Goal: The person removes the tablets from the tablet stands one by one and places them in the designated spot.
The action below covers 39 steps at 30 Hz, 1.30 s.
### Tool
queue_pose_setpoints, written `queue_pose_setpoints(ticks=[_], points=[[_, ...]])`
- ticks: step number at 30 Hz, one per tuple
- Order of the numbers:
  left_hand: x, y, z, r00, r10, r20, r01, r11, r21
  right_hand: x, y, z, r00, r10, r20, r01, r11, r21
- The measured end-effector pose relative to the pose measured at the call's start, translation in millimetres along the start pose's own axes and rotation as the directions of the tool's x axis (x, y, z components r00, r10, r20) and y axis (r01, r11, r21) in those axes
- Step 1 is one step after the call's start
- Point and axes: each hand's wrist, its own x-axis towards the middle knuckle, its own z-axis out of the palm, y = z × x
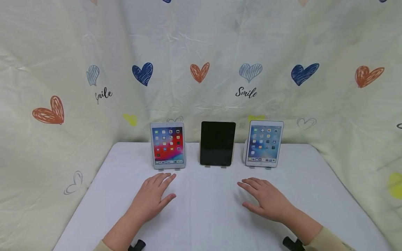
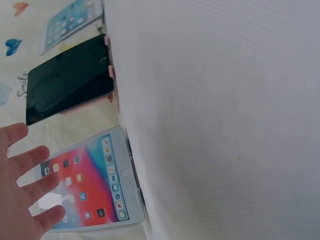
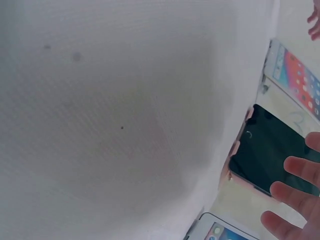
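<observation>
Three tablets stand propped in a row at the back of the table. The white tablet on the left (image 1: 168, 145) shows app icons on a red and blue screen. In the middle, the black tablet (image 1: 217, 143) has a dark screen. The white tablet on the right (image 1: 265, 144) is lit with icons on a blue background. My left hand (image 1: 153, 197) hovers in front of the left tablet, fingers spread and holding nothing. Before the right tablet hovers my right hand (image 1: 267, 198), fingers extended, also holding nothing. Both hands stay apart from the tablets in the head view.
A white cloth covers the table (image 1: 207, 212). Behind and beside it hangs a pale curtain (image 1: 201, 38) printed with hearts and the word Smile. Small stands with front lips (image 2: 111, 71) support the tablets. Each wrist carries a black camera mount (image 1: 137, 245).
</observation>
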Motion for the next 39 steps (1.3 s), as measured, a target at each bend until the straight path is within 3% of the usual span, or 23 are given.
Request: queue_pose_setpoints(ticks=[15,26,39], points=[[3.0,-3.5,-4.6,0.995,-0.081,-0.056,0.079,0.996,-0.028,14.8,-0.3,-3.3,0.999,-0.034,-0.015,0.035,0.999,0.023],[6.8,-12.1,-5.9,0.988,-0.106,-0.111,0.101,0.994,-0.053,28.4,-6.6,-7.5,1.0,-0.005,0.027,0.003,0.999,0.044],[13.1,-12.9,-6.5,0.97,-0.195,-0.147,0.178,0.976,-0.122,44.3,-11.4,-5.7,1.0,-0.002,0.015,0.001,0.998,0.066]])
